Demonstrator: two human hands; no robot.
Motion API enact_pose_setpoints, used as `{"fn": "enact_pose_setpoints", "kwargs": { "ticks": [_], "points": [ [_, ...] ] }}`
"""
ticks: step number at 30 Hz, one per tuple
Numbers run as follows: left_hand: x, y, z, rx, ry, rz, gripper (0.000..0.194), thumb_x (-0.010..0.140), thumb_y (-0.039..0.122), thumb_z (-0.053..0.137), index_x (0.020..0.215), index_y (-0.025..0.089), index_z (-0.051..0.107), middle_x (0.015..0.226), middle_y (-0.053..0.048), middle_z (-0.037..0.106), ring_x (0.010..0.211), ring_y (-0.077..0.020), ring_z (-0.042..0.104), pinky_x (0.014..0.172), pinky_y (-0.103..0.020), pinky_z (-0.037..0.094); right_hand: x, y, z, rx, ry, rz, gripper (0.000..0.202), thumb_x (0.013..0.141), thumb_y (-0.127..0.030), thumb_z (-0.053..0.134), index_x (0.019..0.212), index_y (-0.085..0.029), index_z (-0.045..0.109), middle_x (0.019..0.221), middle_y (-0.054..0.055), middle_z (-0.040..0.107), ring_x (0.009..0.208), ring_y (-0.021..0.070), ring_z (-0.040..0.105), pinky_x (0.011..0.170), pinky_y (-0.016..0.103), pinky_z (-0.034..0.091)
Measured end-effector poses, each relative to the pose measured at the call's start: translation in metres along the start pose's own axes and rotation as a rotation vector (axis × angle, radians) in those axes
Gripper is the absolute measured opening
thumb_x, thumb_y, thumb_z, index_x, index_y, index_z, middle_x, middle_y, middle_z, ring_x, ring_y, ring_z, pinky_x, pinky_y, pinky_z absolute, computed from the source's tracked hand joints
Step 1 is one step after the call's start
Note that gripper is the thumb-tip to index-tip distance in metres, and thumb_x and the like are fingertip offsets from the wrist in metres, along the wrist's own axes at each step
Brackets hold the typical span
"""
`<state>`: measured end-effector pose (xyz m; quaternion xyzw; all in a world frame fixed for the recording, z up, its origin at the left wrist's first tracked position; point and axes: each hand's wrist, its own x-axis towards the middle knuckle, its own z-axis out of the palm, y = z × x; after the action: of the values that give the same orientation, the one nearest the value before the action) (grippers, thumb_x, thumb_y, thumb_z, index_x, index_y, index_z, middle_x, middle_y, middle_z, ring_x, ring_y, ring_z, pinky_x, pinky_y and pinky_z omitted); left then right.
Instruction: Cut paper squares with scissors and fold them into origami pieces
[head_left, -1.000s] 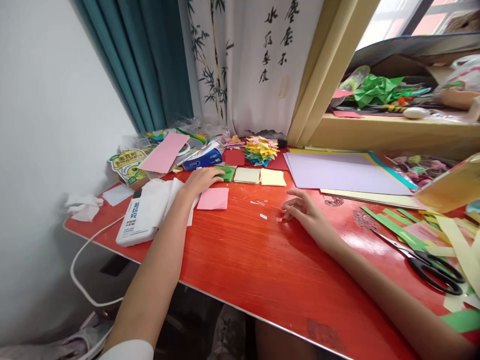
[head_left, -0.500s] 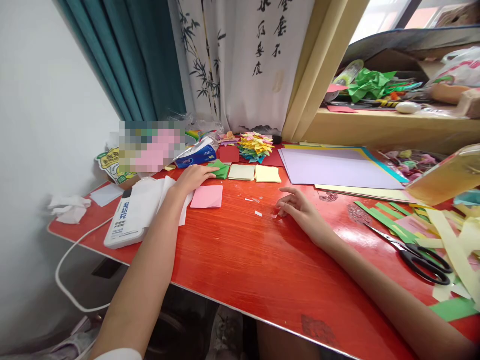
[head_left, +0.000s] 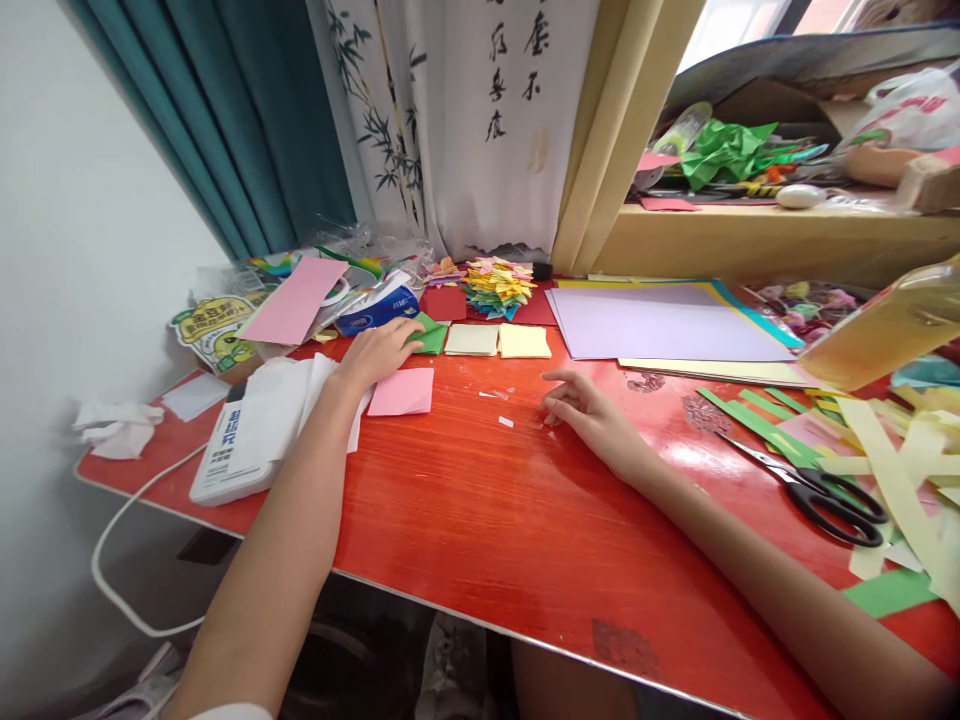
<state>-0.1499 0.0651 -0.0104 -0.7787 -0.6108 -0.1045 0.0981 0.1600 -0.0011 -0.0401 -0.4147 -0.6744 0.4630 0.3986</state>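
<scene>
My left hand [head_left: 379, 352] reaches across the red table, fingers stretched out over the left side of a small stack of green paper squares [head_left: 430, 337]. Under the wrist side lies a stack of pink paper squares [head_left: 402, 392]. To the right of the green stack sit a pale green stack [head_left: 472, 340] and a pale yellow stack [head_left: 525, 342]. My right hand [head_left: 581, 408] rests on the tabletop, its fingers loosely bent and apart, with no paper stack in it. Small white paper scraps [head_left: 506, 422] lie just left of its fingertips.
Black-handled scissors [head_left: 832, 500] lie open at the right beside green and yellow paper strips [head_left: 892, 470]. Large lilac sheets [head_left: 667, 322] are at the back. A folded-paper pile [head_left: 499, 288] stands behind the stacks. A white box [head_left: 244, 440] is at left; a bottle [head_left: 885, 325] leans in at right.
The camera view has shifted slightly, so everything appears a little further left. Both hands stay in nearly the same places on the table, the left at the green paper squares.
</scene>
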Motion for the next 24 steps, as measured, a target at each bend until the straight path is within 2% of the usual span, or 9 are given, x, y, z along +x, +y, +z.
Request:
{"fn": "enact_pose_setpoints", "kwargs": {
  "ticks": [2,4,11,17,24],
  "points": [
    [0.0,0.0001,-0.0003,0.003,0.0,-0.001,0.044,0.083,0.048,0.045,0.122,0.028,0.043,0.127,-0.003,0.052,0.106,-0.0279,0.054,0.081,-0.036,0.043,0.0002,0.0011,-0.0004,-0.009,-0.006,-0.008,0.029,0.082,-0.028,0.048,0.109,-0.019,0.046,0.078,0.0,0.054,0.069,0.0131,0.057,0.071,0.03,0.046],
    [-0.0001,-0.0001,0.0001,0.005,-0.001,-0.007,0.051,0.08,0.051,0.047,0.124,0.027,0.042,0.126,-0.005,0.053,0.106,-0.0293,0.054,0.081,-0.038,0.043,0.0004,0.002,-0.0007,-0.021,-0.012,-0.014,0.027,0.082,-0.028,0.048,0.107,-0.019,0.047,0.077,0.0,0.054,0.069,0.0133,0.056,0.071,0.031,0.046],
    [0.0008,-0.0012,0.001,-0.019,-0.003,-0.016,0.042,0.085,0.047,0.042,0.123,0.028,0.044,0.125,-0.004,0.055,0.107,-0.0255,0.054,0.083,-0.033,0.042,0.0012,0.0043,-0.0013,-0.024,-0.02,-0.024,0.026,0.082,-0.029,0.047,0.107,-0.02,0.047,0.078,0.001,0.054,0.071,0.0142,0.057,0.071,0.031,0.047],
    [0.0021,-0.0039,0.0018,-0.043,-0.02,-0.012,0.044,0.085,0.045,0.044,0.125,0.027,0.044,0.124,-0.003,0.056,0.108,-0.0233,0.054,0.085,-0.031,0.042,0.0018,0.0049,-0.0018,-0.026,-0.017,-0.026,0.027,0.082,-0.027,0.048,0.107,-0.021,0.048,0.077,0.001,0.055,0.07,0.0144,0.058,0.071,0.032,0.047],
    [0.003,-0.006,0.0043,-0.035,-0.005,0.004,0.038,0.087,0.041,0.041,0.123,0.028,0.046,0.123,-0.001,0.057,0.107,-0.0231,0.055,0.083,-0.031,0.043,0.0009,0.0037,-0.0012,-0.028,-0.022,-0.014,0.026,0.082,-0.027,0.047,0.107,-0.02,0.047,0.079,0.001,0.054,0.071,0.014,0.058,0.072,0.031,0.046]
  ]
}}
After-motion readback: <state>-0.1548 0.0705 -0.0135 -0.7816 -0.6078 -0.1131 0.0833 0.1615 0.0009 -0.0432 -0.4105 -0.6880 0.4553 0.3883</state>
